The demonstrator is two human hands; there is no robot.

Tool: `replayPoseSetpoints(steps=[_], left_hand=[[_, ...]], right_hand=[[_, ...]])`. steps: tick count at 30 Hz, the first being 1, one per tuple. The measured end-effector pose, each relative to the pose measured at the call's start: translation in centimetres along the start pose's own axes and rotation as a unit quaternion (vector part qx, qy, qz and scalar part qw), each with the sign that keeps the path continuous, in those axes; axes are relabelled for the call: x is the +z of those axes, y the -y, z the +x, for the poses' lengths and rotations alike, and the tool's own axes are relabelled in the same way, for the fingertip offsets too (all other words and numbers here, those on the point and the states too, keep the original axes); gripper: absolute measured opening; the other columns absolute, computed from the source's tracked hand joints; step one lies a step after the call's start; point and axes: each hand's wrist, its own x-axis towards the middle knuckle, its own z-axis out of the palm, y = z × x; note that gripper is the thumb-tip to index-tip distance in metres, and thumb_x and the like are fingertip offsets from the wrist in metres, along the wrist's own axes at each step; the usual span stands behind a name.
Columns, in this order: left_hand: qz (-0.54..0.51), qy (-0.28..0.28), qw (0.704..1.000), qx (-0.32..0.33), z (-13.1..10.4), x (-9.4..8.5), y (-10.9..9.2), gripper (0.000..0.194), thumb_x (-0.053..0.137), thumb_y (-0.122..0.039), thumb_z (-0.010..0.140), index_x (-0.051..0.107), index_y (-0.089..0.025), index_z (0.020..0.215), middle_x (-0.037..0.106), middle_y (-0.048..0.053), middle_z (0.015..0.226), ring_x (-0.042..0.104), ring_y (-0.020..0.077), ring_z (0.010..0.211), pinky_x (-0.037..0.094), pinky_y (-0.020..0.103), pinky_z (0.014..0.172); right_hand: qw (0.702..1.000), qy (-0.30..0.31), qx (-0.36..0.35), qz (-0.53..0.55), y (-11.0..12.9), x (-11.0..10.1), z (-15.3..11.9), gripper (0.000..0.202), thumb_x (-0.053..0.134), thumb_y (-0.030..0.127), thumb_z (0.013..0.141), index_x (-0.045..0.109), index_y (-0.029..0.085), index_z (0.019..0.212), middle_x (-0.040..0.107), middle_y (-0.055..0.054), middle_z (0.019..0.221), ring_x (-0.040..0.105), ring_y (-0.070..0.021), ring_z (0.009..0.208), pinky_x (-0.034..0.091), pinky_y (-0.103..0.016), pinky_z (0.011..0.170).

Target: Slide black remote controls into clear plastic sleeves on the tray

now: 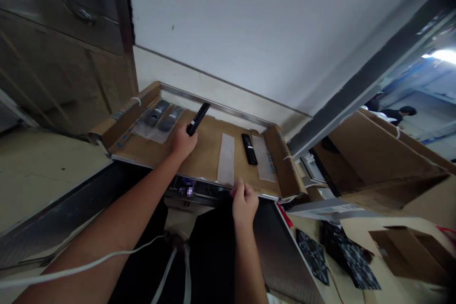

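My left hand (183,143) is closed around the lower end of a black handheld device (198,118), long and slim like a remote control, with a small white label. It holds the device tilted above a cardboard-lined tray. My right hand (245,202) is at the tray's near edge, fingers pinched together. Its fingertips are at the near end of a flat translucent plastic sleeve (226,159); whether they grip it I cannot tell. A second black device (249,149) lies to the right, beside another translucent sleeve (263,159).
The tray has cardboard side walls (290,164). At its left lie bagged dark devices (156,113). A white wall panel (249,23) rises behind. On the right are a large cardboard box (384,152), dark patterned packets (351,251) and a smaller carton (409,251). A white cord (107,257) crosses my left arm.
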Motion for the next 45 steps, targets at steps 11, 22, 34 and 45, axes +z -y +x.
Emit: replayPoseSetpoints(steps=[11, 22, 34, 45], left_hand=[[0.014, 0.000, 1.000, 0.006, -0.2, -0.3, -0.2, 0.022, 0.062, -0.033, 0.085, 0.069, -0.022, 0.102, 0.073, 0.007, 0.094, 0.069, 0.0247, 0.091, 0.048, 0.030, 0.074], [0.026, 0.002, 1.000, 0.015, 0.0, -0.1, 0.0, 0.022, 0.064, -0.034, 0.081, 0.068, -0.023, 0.100, 0.073, 0.008, 0.096, 0.069, 0.0273, 0.094, 0.048, 0.033, 0.076], [0.027, 0.004, 1.000, 0.014, -0.1, 0.0, 0.1, 0.023, 0.064, -0.034, 0.083, 0.069, -0.022, 0.101, 0.073, 0.009, 0.097, 0.069, 0.0268, 0.094, 0.051, 0.034, 0.078], [0.031, 0.004, 0.999, 0.018, -0.2, -0.1, -0.2, 0.024, 0.063, -0.032, 0.083, 0.069, -0.021, 0.104, 0.073, 0.009, 0.096, 0.069, 0.0277, 0.094, 0.049, 0.033, 0.077]], right_hand=[[0.877, 0.129, 0.352, 0.302, 0.0, 4.4, -1.5, 0.053, 0.060, 0.064, 0.086, 0.064, 0.014, 0.065, 0.072, -0.010, 0.067, 0.066, -0.0152, 0.054, 0.049, -0.022, 0.047], [0.925, -0.022, 0.207, 0.317, -2.6, 1.6, -2.9, 0.043, 0.080, 0.053, 0.067, 0.063, 0.017, 0.085, 0.069, 0.000, 0.073, 0.070, -0.0162, 0.059, 0.054, -0.023, 0.046], [0.965, -0.225, 0.048, 0.124, -3.3, -4.9, 7.9, 0.037, 0.063, 0.054, 0.081, 0.062, 0.018, 0.090, 0.067, -0.003, 0.063, 0.065, -0.0193, 0.053, 0.047, -0.025, 0.043], [0.965, -0.219, 0.062, 0.128, -5.1, -4.2, 8.9, 0.060, 0.051, 0.049, 0.086, 0.055, 0.007, 0.128, 0.073, -0.021, 0.110, 0.077, -0.0255, 0.080, 0.063, -0.034, 0.067]])
